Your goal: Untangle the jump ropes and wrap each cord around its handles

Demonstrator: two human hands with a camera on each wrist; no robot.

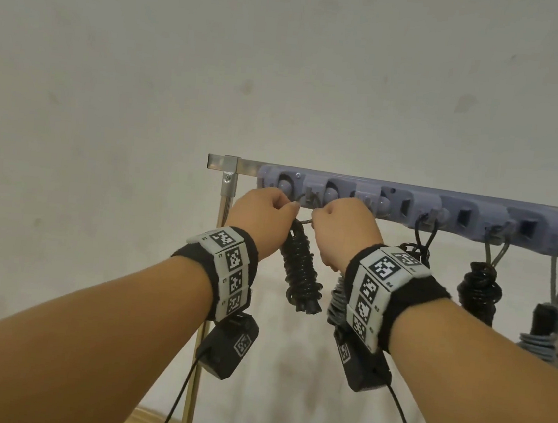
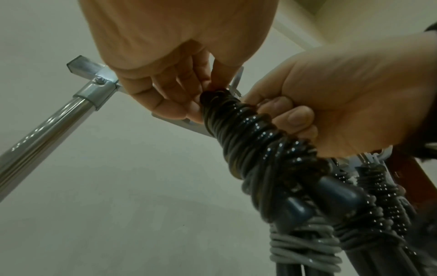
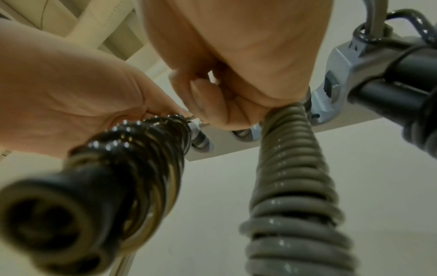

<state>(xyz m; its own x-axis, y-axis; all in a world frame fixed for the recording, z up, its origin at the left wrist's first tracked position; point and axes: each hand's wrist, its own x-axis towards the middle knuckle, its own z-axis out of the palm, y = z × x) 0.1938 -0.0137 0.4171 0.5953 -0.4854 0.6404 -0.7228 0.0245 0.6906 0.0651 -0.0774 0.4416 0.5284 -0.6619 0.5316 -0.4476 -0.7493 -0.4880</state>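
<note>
A black jump rope [image 1: 300,272], its cord wound tightly round its handles, hangs between my two raised hands just under the hook rack [image 1: 443,208]. My left hand [image 1: 288,209] pinches the top of the bundle [image 2: 248,140]. My right hand [image 1: 318,217] has its fingers curled and pinches the short cord loop that sticks out at the top [image 3: 189,117]. The loop's upper part is hidden behind my fingers. A grey wound rope [image 3: 290,168] hangs right beside my right hand, partly behind the wrist [image 1: 337,300].
Another black wound rope [image 1: 479,294] and a grey one [image 1: 540,328] hang from hooks further right on the rack. The rack sits on a metal frame with an upright pole [image 1: 225,199] at its left end. A pale wall stands behind.
</note>
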